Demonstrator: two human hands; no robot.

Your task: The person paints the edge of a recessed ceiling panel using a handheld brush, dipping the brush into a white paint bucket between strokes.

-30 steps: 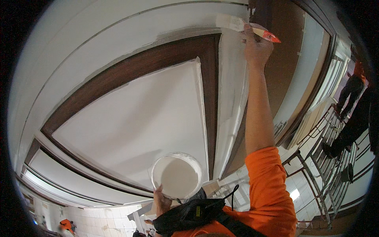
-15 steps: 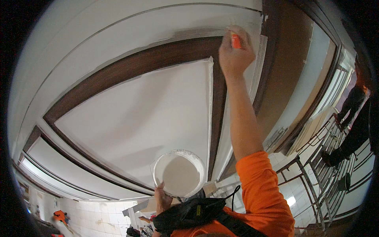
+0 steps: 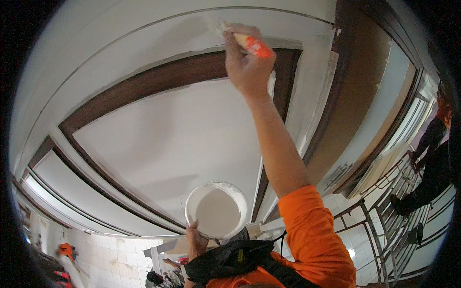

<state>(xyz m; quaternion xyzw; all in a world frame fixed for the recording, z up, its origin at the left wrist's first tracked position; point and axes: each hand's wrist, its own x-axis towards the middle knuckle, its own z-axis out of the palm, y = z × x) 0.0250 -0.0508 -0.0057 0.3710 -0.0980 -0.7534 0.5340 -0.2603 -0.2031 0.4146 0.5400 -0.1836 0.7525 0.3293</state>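
Note:
My right hand [image 3: 252, 65] is raised high and closed around a paintbrush [image 3: 241, 40] with a pale and orange handle. Its bristles touch the white band of wall [image 3: 192, 31] above a dark brown wooden frame [image 3: 187, 64]. Down low, my left hand [image 3: 196, 240] grips the side of a white bucket [image 3: 238, 194] smeared with paint round its rim. White paint [image 3: 213, 213] shows inside the bucket. Inside the brown frame lies a smooth white panel [image 3: 168, 125].
At the right, a person in dark trousers [image 3: 420, 180] stands on metal scaffolding [image 3: 379, 225], near a black bucket [image 3: 415, 234]. A black bag [image 3: 235, 259] is strapped across my body. Far below left, another person in orange [image 3: 67, 251] is near a tiled floor [image 3: 113, 257].
My right hand has swept left along the white band with the brush, away from the frame's right corner. The bucket and my left hand stay almost in place.

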